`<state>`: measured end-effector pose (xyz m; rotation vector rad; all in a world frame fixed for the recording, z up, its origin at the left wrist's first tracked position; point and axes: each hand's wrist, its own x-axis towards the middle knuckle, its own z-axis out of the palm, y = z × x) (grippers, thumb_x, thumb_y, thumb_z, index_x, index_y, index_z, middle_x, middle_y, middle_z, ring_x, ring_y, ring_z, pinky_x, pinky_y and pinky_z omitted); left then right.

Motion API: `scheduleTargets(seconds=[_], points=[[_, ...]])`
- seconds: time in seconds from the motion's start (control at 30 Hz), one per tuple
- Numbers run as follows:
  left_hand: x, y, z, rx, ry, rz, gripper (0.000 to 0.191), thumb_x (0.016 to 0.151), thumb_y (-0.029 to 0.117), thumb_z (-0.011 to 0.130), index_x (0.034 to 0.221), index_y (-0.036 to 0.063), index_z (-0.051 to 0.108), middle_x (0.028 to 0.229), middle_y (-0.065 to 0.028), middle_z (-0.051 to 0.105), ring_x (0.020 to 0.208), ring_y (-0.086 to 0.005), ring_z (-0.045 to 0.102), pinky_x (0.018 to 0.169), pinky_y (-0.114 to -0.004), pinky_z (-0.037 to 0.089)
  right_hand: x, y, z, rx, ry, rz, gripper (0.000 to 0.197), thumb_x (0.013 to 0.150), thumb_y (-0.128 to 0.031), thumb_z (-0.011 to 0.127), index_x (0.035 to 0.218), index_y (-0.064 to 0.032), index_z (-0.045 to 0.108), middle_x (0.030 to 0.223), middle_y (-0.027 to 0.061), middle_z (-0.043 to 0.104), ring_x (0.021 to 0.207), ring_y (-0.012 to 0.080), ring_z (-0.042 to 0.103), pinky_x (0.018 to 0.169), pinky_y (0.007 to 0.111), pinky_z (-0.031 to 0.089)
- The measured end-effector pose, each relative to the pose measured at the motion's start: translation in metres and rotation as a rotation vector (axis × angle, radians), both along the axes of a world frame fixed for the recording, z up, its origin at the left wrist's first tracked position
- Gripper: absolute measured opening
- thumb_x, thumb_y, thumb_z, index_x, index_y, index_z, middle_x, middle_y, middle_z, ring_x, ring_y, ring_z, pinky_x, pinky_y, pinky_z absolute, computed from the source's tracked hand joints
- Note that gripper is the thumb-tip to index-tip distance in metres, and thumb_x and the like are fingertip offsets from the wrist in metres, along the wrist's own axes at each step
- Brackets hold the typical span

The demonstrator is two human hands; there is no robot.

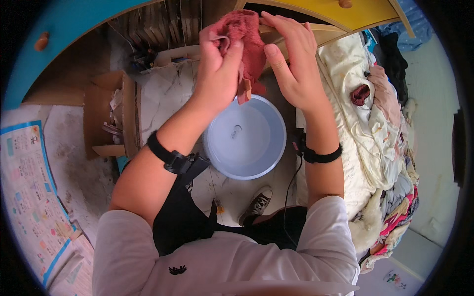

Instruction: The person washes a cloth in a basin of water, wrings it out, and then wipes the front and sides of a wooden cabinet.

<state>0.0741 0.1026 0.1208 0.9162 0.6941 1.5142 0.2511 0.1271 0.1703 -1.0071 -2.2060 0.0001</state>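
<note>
My left hand (222, 70) grips a bunched piece of fuzzy red cloth (250, 48), raised over the far rim of a light blue plastic basin (246, 144). A narrow tan and red end (244, 90) of the cloth hangs down below my fingers. To the right of the cloth, my right hand (298, 66) has its fingers spread and its thumb apart. Its fingertips are close to the cloth's edge; whether they touch it is unclear. The round basin stands on the tiled floor between me and the furniture. Whether it holds clear water, I cannot tell.
A cardboard box (127, 111) stands left of the basin. Books (159, 27) fill a low shelf beyond it, between blue (66, 33) and yellow (333, 11) furniture fronts. White bedding (344, 88) with heaped clothes lies at right. A cable (292, 185) hangs from my right wristband.
</note>
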Motion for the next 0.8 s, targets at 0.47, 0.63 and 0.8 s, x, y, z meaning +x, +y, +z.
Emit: scheduleTargets(seconds=[0.47,0.63,0.8], points=[[0.03,0.029,-0.122,-0.25,0.166,0.335,0.044,0.108,0.016,0.046,0.148,0.0002,0.038,0.142,-0.0181,0.056,0.13,-0.0288,0.057,0.112,-0.039,0.044,-0.023,-0.001,0.017,0.019,-0.035,-0.043,0.039,0.098,-0.023,0.065,0.129,-0.0014,0.061,0.12,0.017,0.065,0.115,0.0376,0.058,0.105,0.045,0.039],[0.023,0.027,-0.184,-0.528,0.104,0.154,0.045,0.111,0.024,0.05,0.15,0.0047,0.041,0.146,-0.0135,0.054,0.129,-0.025,0.056,0.109,-0.041,0.048,-0.018,0.003,0.009,0.03,-0.036,-0.021,0.036,0.1,-0.024,0.066,0.13,-0.0037,0.062,0.124,0.0142,0.067,0.117,0.0326,0.061,0.106,0.043,0.041],[0.034,0.02,-0.242,-0.772,-0.005,0.113,0.047,0.111,0.026,0.049,0.153,0.0073,0.039,0.147,-0.0152,0.054,0.129,-0.0268,0.057,0.107,-0.042,0.049,-0.009,-0.001,0.003,0.015,0.006,0.004,0.034,0.101,-0.021,0.067,0.13,-0.0035,0.064,0.13,0.0129,0.068,0.121,0.0285,0.063,0.106,0.038,0.044]])
